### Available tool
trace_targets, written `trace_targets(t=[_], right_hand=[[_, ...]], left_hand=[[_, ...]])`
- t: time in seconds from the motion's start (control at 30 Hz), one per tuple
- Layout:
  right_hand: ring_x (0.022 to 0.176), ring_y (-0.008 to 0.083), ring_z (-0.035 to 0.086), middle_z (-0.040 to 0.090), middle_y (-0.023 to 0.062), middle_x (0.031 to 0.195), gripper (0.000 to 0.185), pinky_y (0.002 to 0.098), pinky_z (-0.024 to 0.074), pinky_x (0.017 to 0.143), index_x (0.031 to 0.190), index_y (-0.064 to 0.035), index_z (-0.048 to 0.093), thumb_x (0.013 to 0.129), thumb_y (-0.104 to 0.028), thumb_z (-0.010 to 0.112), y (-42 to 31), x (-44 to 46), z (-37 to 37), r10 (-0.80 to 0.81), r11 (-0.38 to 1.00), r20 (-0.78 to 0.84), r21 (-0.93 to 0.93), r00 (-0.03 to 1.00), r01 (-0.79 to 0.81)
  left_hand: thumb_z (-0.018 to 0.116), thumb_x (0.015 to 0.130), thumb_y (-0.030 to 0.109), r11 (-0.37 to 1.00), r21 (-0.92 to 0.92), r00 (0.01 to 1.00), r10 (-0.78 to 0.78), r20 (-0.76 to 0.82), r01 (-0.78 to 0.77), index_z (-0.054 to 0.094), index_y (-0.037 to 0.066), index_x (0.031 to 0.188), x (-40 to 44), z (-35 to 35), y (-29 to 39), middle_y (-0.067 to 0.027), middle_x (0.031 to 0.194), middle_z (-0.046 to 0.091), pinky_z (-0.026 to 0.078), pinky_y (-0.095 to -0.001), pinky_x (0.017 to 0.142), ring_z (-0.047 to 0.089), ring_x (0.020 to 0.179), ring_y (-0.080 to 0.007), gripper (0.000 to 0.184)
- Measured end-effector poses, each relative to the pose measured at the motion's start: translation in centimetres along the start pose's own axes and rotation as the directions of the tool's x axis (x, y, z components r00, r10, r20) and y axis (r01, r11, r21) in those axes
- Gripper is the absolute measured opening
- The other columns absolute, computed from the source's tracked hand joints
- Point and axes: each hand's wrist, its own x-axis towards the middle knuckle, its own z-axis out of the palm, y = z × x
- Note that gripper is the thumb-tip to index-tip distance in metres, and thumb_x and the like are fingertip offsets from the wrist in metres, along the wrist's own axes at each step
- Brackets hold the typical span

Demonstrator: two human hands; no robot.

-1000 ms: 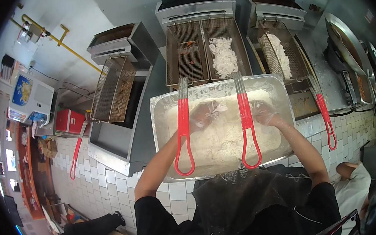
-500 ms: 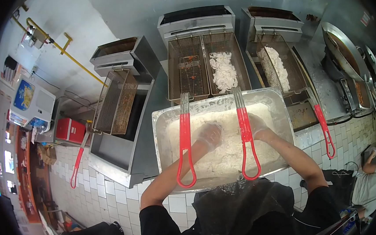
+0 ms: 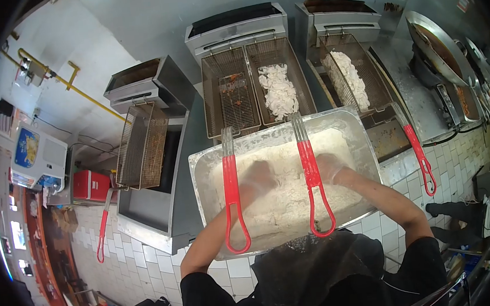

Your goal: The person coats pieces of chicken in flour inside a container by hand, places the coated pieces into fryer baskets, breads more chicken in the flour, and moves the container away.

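Left hand [image 3: 260, 177] and right hand [image 3: 331, 169] are in one tub [image 3: 201, 185] of pale powder [image 3: 280, 199], each grip's opening and hold too blurred to tell. Of four red-handled baskets [image 3: 231, 105], two contain white pieces [image 3: 279, 93].

Two red handles [image 3: 231, 180] cross above the metal tub [image 3: 202, 176], obstructing overhead passage. Between them, a gap opens over the powder [image 3: 278, 203].

There are four wire baskets [image 3: 229, 96], four red handles [image 3: 231, 180], three fryers [image 3: 238, 28], one metal tub [image 3: 204, 193] and two hands [image 3: 261, 176] in it.
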Motion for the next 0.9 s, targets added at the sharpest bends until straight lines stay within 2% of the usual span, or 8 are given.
trace_targets(t=[0.07, 0.17, 0.27, 0.4, 0.57, 0.77, 0.87, 0.9], right_hand=[[0.089, 0.0312, 0.062, 0.066, 0.0127, 0.087, 0.028, 0.0412, 0.0483, 0.082, 0.082, -0.0095, 0.068, 0.083, -0.032, 0.052, 0.4, -0.2, -0.9, -0.080, 0.993, 0.029, -0.086, 0.996, 0.082], [0.097, 0.0244, 0.059, 0.064, 0.0069, 0.100, 0.027, 0.0375, 0.0459, 0.085, 0.093, -0.0138, 0.066, 0.087, -0.035, 0.050, 1.9, -0.7, -2.6, -0.323, 0.895, 0.106, -0.289, 0.940, 0.340], [0.100, 0.0222, 0.058, 0.063, 0.0067, 0.102, 0.025, 0.0364, 0.0439, 0.087, 0.098, -0.0148, 0.063, 0.089, -0.031, 0.047, 3.3, -0.5, -0.9, 0.108, 0.967, 0.084, -0.239, 0.991, -0.086], [0.102, 0.0250, 0.057, 0.063, 0.0088, 0.105, 0.027, 0.0350, 0.0418, 0.092, 0.102, -0.0127, 0.063, 0.088, -0.031, 0.050, 3.0, -2.1, -4.5, -0.038, 0.959, 0.071, -0.278, 0.997, 0.056], [0.096, 0.0295, 0.059, 0.064, 0.0118, 0.102, 0.024, 0.0369, 0.0453, 0.089, 0.096, -0.0079, 0.066, 0.081, -0.026, 0.062, 2.8, -3.8, -10.9, 0.106, 0.993, -0.310, 0.083, 0.945, -0.084], [0.102, 0.0264, 0.058, 0.062, 0.0113, 0.110, 0.031, 0.0352, 0.0439, 0.094, 0.112, -0.0119, 0.061, 0.087, -0.029, 0.053, -1.0, -1.9, -19.9, 0.123, 0.974, -0.196, -0.165, 0.973, -0.157], [0.106, 0.0255, 0.057, 0.062, 0.0099, 0.113, 0.032, 0.0338, 0.0417, 0.097, 0.114, -0.0105, 0.059, 0.090, -0.028, 0.050, -2.1, 1.6, -22.1, 0.155, 0.963, -0.196, -0.189, 0.968, -0.192], [0.107, 0.0261, 0.057, 0.062, 0.0099, 0.113, 0.031, 0.0338, 0.0413, 0.097, 0.114, -0.0097, 0.059, 0.090, -0.026, 0.049, -1.0, 4.0, -21.4, 0.075, 0.949, -0.238, -0.280, 0.968, -0.142]], left_hand=[[0.058, 0.081, 0.017, 0.916, -0.378, 0.986, 0.161, 0.031, -0.137, 0.063, 0.005, 0.093, -1.6, -2.0, -2.7, -0.0132, 0.092, 0.064, 0.051, -0.0327, 0.068, 0.063, 0.078, -0.0274, 0.018], [0.065, 0.077, 0.019, 0.979, -0.156, 0.973, -0.156, -0.171, 0.129, 0.067, 0.003, 0.080, -3.3, -3.7, -4.1, -0.0140, 0.076, 0.066, 0.050, -0.0357, 0.062, 0.063, 0.067, -0.0256, 0.016], [0.068, 0.075, 0.020, 0.198, -0.979, 0.979, -0.202, 0.001, 0.042, 0.068, 0.005, 0.073, -7.7, -6.1, -3.9, -0.0146, 0.073, 0.065, 0.048, -0.0399, 0.057, 0.062, 0.064, -0.0238, 0.015], [0.068, 0.073, 0.016, 0.874, -0.445, 0.948, -0.285, -0.144, 0.195, 0.067, 0.001, 0.075, -8.6, -5.3, -7.8, -0.0170, 0.071, 0.064, 0.047, -0.0372, 0.058, 0.062, 0.064, -0.0242, 0.015], [0.067, 0.073, 0.012, 0.835, -0.523, 0.934, -0.306, -0.183, 0.171, 0.068, -0.001, 0.077, -11.5, -13.6, -2.9, -0.0109, 0.066, 0.065, 0.046, -0.0328, 0.056, 0.058, 0.058, -0.0192, 0.014], [0.064, 0.077, 0.007, 0.775, -0.625, 0.889, -0.220, -0.402, -0.090, 0.066, 0.003, 0.081, -8.1, -22.9, 1.1, -0.0065, 0.073, 0.064, 0.043, -0.0263, 0.051, 0.055, 0.059, -0.0104, 0.006], [0.064, 0.079, 0.010, 0.510, -0.797, 0.821, -0.270, -0.504, -0.322, 0.061, 0.001, 0.095, -3.5, -23.1, 5.6, -0.0097, 0.078, 0.064, 0.047, -0.0288, 0.055, 0.059, 0.064, -0.0145, 0.018], [0.064, 0.079, 0.011, 0.678, -0.689, 0.824, -0.218, -0.522, -0.257, 0.058, 0.000, 0.102, 0.7, -23.0, 3.6, -0.0130, 0.083, 0.064, 0.049, -0.0313, 0.059, 0.062, 0.069, -0.0194, 0.025]])
